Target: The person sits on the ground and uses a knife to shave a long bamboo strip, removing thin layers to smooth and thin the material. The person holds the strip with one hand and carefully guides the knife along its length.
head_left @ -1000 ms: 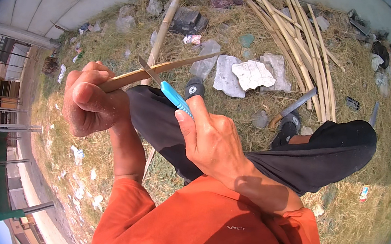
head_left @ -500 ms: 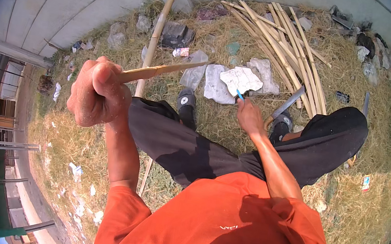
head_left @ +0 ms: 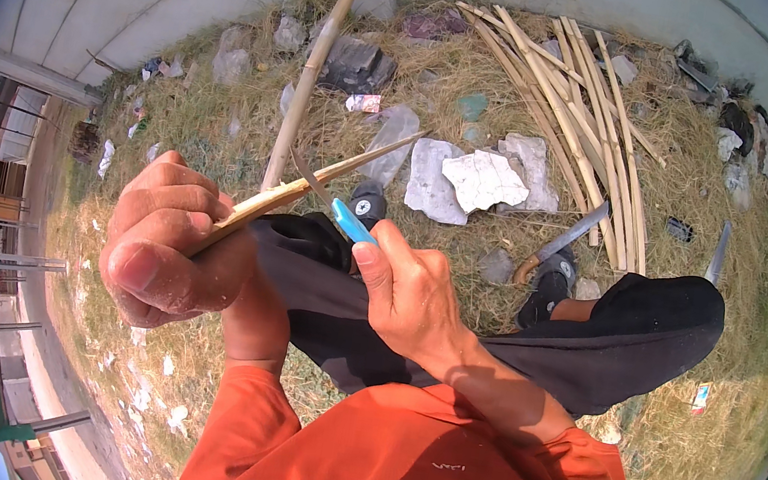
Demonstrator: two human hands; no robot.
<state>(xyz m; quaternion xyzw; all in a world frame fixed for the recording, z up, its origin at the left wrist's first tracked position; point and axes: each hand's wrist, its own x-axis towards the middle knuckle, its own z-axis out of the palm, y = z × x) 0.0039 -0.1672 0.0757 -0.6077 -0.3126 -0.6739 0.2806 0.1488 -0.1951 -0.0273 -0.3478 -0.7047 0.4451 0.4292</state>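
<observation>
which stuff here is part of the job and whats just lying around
Part of the job:
- wooden strip, in the left hand
- blue-handled knife, in the right hand
- probably the pile of similar strips

Apparently just lying about:
- white slab
- clear plastic bag

A blue-handled knife crosses a slanting pale bamboo strip.

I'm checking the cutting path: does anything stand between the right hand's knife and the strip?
Nothing visible does: the knife in the right hand has its blade across the strip. The left hand grips the strip's near end, clear of the blade.
</observation>
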